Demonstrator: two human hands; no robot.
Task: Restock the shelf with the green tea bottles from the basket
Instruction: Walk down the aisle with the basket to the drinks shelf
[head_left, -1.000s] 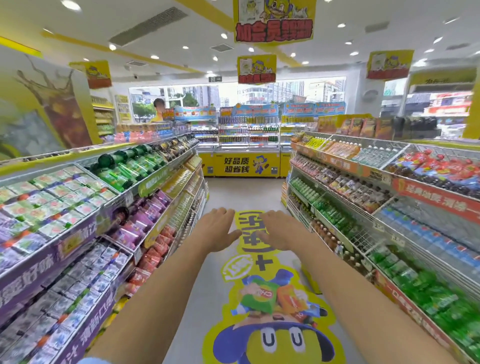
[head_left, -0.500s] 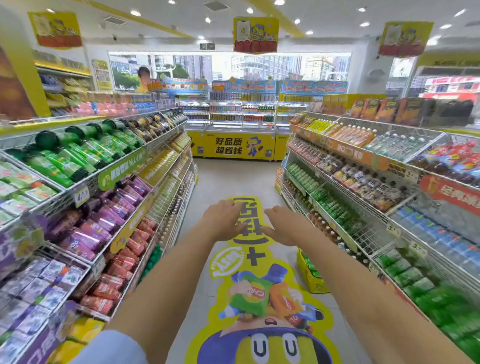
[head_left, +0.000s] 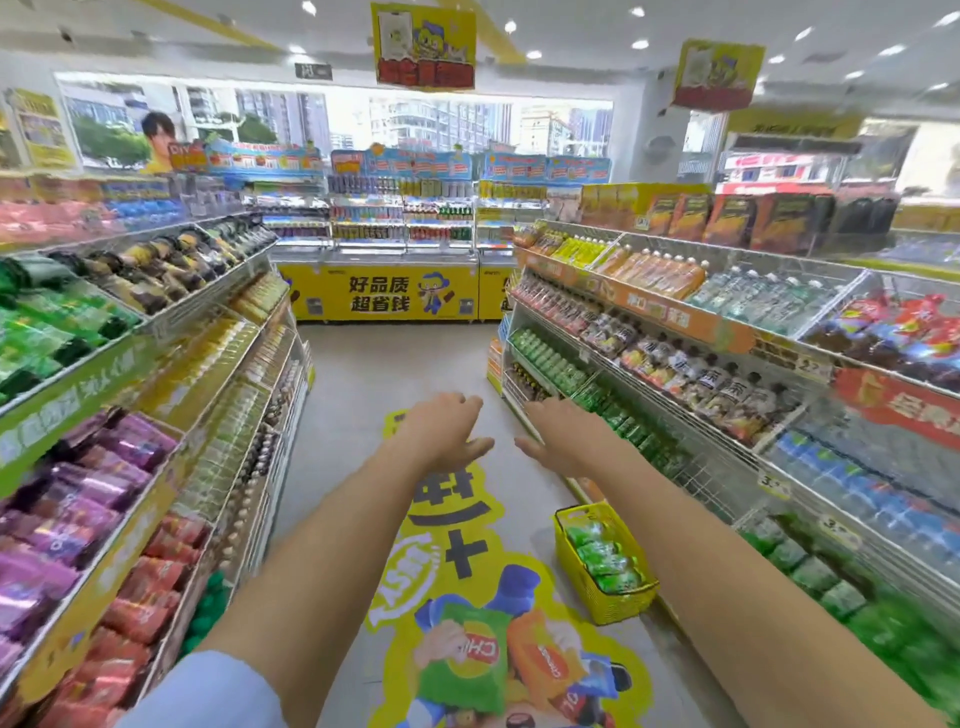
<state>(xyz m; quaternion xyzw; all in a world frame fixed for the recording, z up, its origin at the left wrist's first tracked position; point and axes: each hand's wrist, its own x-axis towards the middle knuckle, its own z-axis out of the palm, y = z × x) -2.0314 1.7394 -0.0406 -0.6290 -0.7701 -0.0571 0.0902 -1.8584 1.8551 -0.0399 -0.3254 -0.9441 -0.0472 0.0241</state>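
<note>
**Aisle view: both hands out front, basket down on the right**

Both bare arms are stretched out over the aisle. The left hand (head_left: 447, 431) and right hand (head_left: 561, 436) sit side by side, close but not touching. The grip on each is loose, with fingers relaxed and apart, holding nothing.

Room to move is one strip of grey floor (head_left: 395, 364) with a big cartoon floor sticker (head_left: 467, 623) on it. It runs straight to a yellow freezer cabinet (head_left: 384, 296) at the end. The left shelving (head_left: 67, 400) and right shelving (head_left: 675, 317) hem it in on both sides.

The yellow basket (head_left: 626, 605) stands on the floor, tight against the foot of the right shelving, under the right forearm. The green tea bottles (head_left: 602, 558) fill it, with green labels. They're too blurry to tell how they lie.
</note>
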